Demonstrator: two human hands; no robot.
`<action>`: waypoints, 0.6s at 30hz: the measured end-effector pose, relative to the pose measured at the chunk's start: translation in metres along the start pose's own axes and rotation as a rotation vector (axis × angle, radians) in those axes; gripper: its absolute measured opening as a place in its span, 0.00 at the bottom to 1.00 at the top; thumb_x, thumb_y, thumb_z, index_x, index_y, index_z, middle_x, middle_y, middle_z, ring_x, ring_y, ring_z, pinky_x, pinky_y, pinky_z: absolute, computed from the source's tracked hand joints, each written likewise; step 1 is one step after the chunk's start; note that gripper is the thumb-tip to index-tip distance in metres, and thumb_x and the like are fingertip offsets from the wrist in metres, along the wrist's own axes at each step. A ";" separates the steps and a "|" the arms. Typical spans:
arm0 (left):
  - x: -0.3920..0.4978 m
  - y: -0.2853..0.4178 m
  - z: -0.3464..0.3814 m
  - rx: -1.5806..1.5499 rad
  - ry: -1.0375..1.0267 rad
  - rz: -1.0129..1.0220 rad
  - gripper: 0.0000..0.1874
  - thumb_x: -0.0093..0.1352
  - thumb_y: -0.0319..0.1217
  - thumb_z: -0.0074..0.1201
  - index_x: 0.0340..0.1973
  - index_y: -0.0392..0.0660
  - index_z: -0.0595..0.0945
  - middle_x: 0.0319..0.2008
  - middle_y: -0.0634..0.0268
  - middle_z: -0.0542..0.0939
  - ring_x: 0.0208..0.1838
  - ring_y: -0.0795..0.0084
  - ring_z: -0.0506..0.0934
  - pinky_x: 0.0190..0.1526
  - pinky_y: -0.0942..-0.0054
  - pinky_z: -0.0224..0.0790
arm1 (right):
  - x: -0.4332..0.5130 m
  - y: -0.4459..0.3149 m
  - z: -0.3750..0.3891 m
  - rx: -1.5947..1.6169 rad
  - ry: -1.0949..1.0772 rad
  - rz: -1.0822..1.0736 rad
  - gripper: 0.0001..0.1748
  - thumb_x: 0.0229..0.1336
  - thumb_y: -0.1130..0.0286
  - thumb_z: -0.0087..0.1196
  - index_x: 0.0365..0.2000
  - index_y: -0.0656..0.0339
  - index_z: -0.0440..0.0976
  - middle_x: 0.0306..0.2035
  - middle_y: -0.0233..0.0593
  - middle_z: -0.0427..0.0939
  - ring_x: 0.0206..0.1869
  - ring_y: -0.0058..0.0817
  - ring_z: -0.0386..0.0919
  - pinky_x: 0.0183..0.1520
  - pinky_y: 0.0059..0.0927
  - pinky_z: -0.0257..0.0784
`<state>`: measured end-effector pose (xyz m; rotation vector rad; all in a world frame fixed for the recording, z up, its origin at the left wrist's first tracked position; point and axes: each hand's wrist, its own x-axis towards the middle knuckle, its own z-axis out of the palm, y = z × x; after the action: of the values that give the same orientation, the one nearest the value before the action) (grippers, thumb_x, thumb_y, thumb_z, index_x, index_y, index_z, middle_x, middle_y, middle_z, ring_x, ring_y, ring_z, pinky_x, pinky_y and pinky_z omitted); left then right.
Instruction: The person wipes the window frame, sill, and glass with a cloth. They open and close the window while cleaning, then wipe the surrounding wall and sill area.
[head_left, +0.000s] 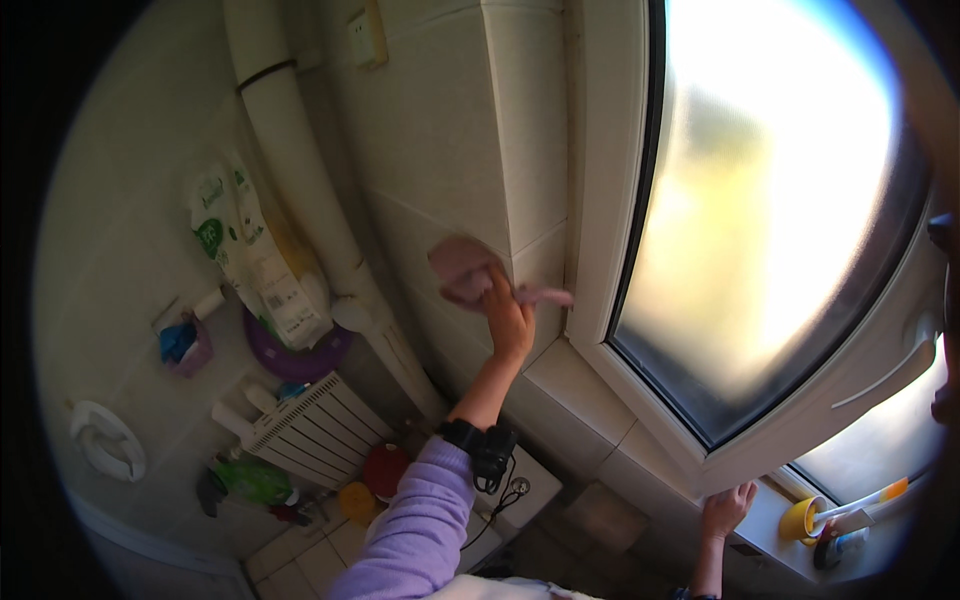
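A pink cloth lies pressed against the tiled wall under my left hand, its fingers extended over it. One end of the cloth trails right toward the white window frame. My left arm has a purple sleeve and a black strapped device at the wrist. Lower right, my right hand rests at the edge of the window sill, just below the open window sash. No object shows in it, and its fingertips are partly hard to make out.
A yellow cup with a toothbrush-like item and small containers stand on the sill. Along the left are a white pipe, a hanging plastic package, a purple basin, a radiator and a red round object.
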<state>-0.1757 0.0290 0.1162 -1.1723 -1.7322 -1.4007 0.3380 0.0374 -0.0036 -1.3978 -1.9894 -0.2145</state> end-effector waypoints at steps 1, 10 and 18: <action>-0.031 -0.010 0.002 -0.041 -0.078 -0.123 0.40 0.69 0.26 0.52 0.72 0.27 0.52 0.59 0.31 0.69 0.58 0.32 0.68 0.61 0.48 0.58 | 0.001 0.000 0.000 0.004 0.025 -0.008 0.19 0.51 0.76 0.53 0.45 0.71 0.77 0.51 0.58 0.74 0.55 0.59 0.68 0.62 0.53 0.66; 0.054 0.020 -0.014 0.054 0.037 0.064 0.42 0.65 0.21 0.52 0.72 0.26 0.51 0.60 0.33 0.69 0.58 0.34 0.69 0.62 0.47 0.58 | 0.004 -0.002 -0.006 0.023 0.044 -0.032 0.16 0.51 0.77 0.53 0.42 0.69 0.76 0.44 0.54 0.74 0.50 0.54 0.69 0.58 0.51 0.68; 0.411 0.114 -0.072 0.109 0.357 0.412 0.41 0.68 0.26 0.51 0.75 0.36 0.53 0.63 0.32 0.67 0.65 0.35 0.67 0.66 0.50 0.60 | 0.008 -0.009 -0.009 0.050 0.084 -0.005 0.13 0.49 0.78 0.52 0.38 0.70 0.76 0.42 0.54 0.73 0.48 0.55 0.69 0.56 0.51 0.68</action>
<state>-0.2492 0.0698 0.5406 -1.0673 -1.2208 -1.1625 0.3328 0.0350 0.0104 -1.3316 -1.9172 -0.2204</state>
